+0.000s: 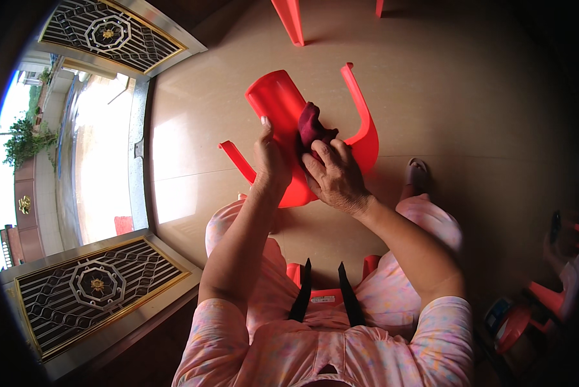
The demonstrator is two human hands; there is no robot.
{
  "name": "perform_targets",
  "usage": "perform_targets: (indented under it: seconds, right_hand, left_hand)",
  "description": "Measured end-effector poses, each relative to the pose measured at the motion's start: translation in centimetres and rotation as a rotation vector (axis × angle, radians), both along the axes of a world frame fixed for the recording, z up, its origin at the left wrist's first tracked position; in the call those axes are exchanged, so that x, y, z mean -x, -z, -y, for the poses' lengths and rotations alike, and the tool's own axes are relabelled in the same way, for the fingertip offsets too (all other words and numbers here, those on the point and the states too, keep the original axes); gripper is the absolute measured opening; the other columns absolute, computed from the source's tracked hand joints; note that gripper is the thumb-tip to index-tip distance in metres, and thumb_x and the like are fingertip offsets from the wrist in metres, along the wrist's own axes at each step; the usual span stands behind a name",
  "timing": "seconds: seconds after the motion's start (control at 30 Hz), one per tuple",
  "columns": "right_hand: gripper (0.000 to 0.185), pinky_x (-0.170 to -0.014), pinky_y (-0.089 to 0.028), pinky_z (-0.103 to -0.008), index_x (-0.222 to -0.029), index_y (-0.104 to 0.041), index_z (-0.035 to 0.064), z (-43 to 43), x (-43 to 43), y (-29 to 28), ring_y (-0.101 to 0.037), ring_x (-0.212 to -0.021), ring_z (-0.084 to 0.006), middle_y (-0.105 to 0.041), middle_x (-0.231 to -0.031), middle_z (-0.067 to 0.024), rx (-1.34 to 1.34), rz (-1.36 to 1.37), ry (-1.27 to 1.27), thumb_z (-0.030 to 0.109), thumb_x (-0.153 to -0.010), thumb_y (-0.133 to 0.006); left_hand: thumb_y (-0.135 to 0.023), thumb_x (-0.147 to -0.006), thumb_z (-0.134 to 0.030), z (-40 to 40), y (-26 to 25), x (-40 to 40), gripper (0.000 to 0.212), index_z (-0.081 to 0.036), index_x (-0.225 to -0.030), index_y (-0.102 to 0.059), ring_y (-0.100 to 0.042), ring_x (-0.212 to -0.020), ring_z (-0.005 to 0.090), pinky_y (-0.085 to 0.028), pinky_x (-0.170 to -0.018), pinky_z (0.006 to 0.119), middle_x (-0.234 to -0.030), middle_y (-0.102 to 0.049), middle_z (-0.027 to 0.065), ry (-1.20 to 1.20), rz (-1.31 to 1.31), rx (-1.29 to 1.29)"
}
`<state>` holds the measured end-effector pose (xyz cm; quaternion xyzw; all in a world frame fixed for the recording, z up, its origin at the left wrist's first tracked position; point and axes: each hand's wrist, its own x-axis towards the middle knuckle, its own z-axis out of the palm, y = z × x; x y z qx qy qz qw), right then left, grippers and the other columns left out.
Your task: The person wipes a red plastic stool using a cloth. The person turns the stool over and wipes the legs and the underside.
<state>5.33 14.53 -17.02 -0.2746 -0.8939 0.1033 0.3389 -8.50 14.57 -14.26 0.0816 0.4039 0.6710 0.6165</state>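
In front of my knees is a tilted red plastic stool (275, 94), its broad panel angled up toward me and curved legs spreading to either side. My left hand (271, 157) grips the panel's left edge, thumb pointing up along it. A crumpled maroon cloth (313, 126) is bunched in the fingers of my right hand (335, 176), against the right side of that same panel. My right hand and the cloth hide part of the stool's middle.
Another red plastic leg (289, 22) stands at the top. On the left, a doorway with ornate metal doors (96, 285) opens onto a bright yard. My sandalled foot (418, 171) rests on the tiled floor (464, 106). Another person (570, 275) is partly visible at far right, near red plastic items (512, 331).
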Motion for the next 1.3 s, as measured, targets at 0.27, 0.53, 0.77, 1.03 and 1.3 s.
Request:
perform_targets:
  seconds: [0.27, 0.53, 0.77, 1.03, 1.3]
  right_hand:
    - [0.041, -0.083, -0.042, -0.0406, -0.103, -0.054, 0.0095, 0.9, -1.4, 2.6, -0.043, -0.097, -0.0299, -0.042, -0.110, -0.0115, 0.082, -0.154, -0.081, 0.005, -0.065, -0.065]
    - [0.041, -0.088, -0.038, -0.0406, -0.116, -0.038, 0.0007, -1.6, -2.0, 3.1, -0.038, -0.103, -0.0336, -0.035, -0.115, -0.0216, 0.140, -0.374, 0.020, 0.006, -0.080, -0.054]
    - [0.033, -0.096, -0.030, -0.0382, -0.116, -0.037, -0.0018, -5.3, -3.0, 1.9, -0.038, -0.108, -0.0314, -0.037, -0.117, -0.0192, 0.291, -0.587, 0.378, 0.008, -0.085, -0.046]
    - [0.019, -0.072, -0.039, -0.0331, -0.092, -0.047, -0.0003, -6.0, -3.5, 4.8, -0.048, -0.078, -0.0195, -0.048, -0.083, -0.0085, 0.967, -0.918, 0.636, 0.016, -0.084, -0.039]
    - [0.035, -0.095, -0.031, -0.0380, -0.122, -0.032, -0.0015, 3.0, 1.7, 2.9, -0.037, -0.109, -0.0312, -0.034, -0.118, -0.0191, 0.691, -0.699, 0.310, 0.011, -0.090, -0.042]
  left_hand:
    - [-0.042, -0.091, -0.047, 0.0, -0.9, 4.1, 0.056, 0.000, -0.121, -0.042, -0.053, -0.099, 0.0270, -0.045, -0.087, 0.042, -0.113, -0.052, 0.0130, -0.382, -0.149, 0.075]
    - [-0.035, -0.094, -0.044, 0.9, -0.7, 6.1, 0.052, -0.002, -0.124, -0.039, -0.046, -0.112, 0.0310, -0.040, -0.094, 0.047, -0.123, -0.046, 0.0135, -0.367, -0.007, 0.021]
    - [-0.032, -0.096, -0.036, 2.3, -2.4, 6.4, 0.042, -0.002, -0.114, -0.047, -0.055, -0.101, 0.0342, -0.046, -0.085, 0.053, -0.111, -0.055, 0.0176, -0.265, 0.163, -0.046]
    - [-0.031, -0.096, -0.035, 2.1, -1.8, 6.9, 0.042, -0.001, -0.117, -0.045, -0.052, -0.106, 0.0352, -0.042, -0.090, 0.056, -0.117, -0.052, 0.0183, -0.250, 0.268, -0.178]
    - [-0.032, -0.096, -0.028, 0.3, -2.1, 5.3, 0.038, 0.000, -0.117, -0.045, -0.053, -0.104, 0.0335, -0.045, -0.088, 0.052, -0.115, -0.053, 0.0174, -0.436, 0.196, -0.155]
